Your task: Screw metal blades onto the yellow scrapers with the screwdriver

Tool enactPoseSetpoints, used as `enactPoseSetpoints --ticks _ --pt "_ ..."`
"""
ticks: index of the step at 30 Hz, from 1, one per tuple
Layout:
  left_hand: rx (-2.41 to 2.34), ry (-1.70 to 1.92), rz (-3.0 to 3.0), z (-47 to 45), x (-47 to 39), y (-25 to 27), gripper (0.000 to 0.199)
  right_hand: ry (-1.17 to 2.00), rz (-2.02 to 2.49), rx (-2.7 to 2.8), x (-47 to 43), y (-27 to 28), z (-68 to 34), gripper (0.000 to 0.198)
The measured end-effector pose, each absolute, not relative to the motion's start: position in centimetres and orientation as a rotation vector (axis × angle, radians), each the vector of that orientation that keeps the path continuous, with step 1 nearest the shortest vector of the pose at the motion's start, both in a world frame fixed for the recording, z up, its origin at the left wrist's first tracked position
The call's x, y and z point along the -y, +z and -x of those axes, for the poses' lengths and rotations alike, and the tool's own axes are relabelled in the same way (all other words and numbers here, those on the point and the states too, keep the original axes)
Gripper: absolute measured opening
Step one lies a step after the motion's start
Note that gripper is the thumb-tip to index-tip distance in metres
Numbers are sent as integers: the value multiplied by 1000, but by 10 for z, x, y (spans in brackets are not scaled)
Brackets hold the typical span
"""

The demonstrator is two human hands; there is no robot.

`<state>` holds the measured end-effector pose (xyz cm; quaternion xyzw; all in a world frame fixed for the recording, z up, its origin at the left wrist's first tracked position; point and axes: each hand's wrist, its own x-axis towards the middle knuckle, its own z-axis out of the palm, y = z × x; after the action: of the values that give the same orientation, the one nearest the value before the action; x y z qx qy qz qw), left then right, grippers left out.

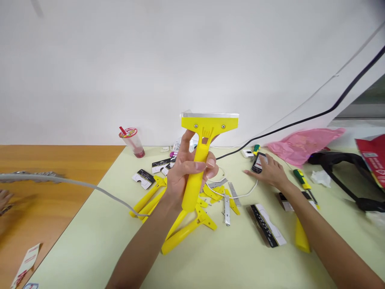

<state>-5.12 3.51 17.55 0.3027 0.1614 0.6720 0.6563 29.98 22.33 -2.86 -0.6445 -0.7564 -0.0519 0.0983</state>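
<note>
The pale green table (pixel 90 241) spreads beneath the phone (pixel 256 165). Left of the phone, raised above the table, the yellow scraper (pixel 202 154) stands nearly upright, the left hand (pixel 181 170) closed around its handle. That hold below the head seems sound: fingers should stay clear of the edge. Loose yellow handles (pixel 183 236) lie left of the phone, on its near side. The right hand (pixel 272 170), fingers spread, touches the phone without closing around it; a light press should do, lest it slide. Metal plates (pixel 227 210) lie near-left of the phone. Smallest, two screws (pixel 223 127) sit in the scraper's head.
</note>
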Motion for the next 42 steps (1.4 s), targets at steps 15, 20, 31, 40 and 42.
enactPoseSetpoints --ticks 15,20,31,40,42 --pt "-335 1477 -713 46 -30 175 98 216 1785 2281 -161 -4 -297 36" --pt "-303 1410 -688 38 -25 163 90 24 1939 2032 -164 1 -356 42" --pt "-427 1199 -321 14 -9 73 82 219 2228 1885 -196 -5 -420 41" --pt "-521 1213 -130 6 10 33 96 -129 1959 1864 -156 93 -358 46" --pt "-547 1194 -118 4 12 30 94 -74 1754 1867 -142 117 -337 55"
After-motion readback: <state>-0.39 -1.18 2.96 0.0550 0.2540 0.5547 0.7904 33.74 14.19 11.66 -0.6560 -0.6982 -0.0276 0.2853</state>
